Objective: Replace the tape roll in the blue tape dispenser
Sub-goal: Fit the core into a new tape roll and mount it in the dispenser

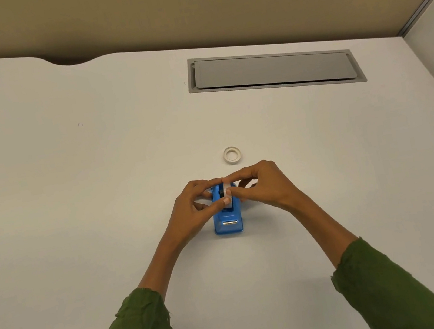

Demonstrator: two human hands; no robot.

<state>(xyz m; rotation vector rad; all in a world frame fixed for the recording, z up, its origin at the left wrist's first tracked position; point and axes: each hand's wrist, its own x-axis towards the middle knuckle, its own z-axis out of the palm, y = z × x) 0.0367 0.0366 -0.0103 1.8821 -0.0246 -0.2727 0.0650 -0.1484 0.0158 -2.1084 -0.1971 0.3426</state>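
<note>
The blue tape dispenser (227, 221) stands on the white desk, its metal cutter end toward me. A white tape roll (226, 191) sits in the dispenser's top slot, mostly covered by fingers. My left hand (193, 210) curls round the dispenser's left side, its thumb lying on the roll. From the right, my right hand (260, 184) pinches the roll between thumb and forefinger. A second roll of whitish tape (232, 155) lies flat on the desk just behind the hands.
A grey cable-tray lid (274, 69) is set into the white desk (97, 169) at the back right. A tan partition wall (185, 7) rises behind the desk, and a side panel stands at the right edge.
</note>
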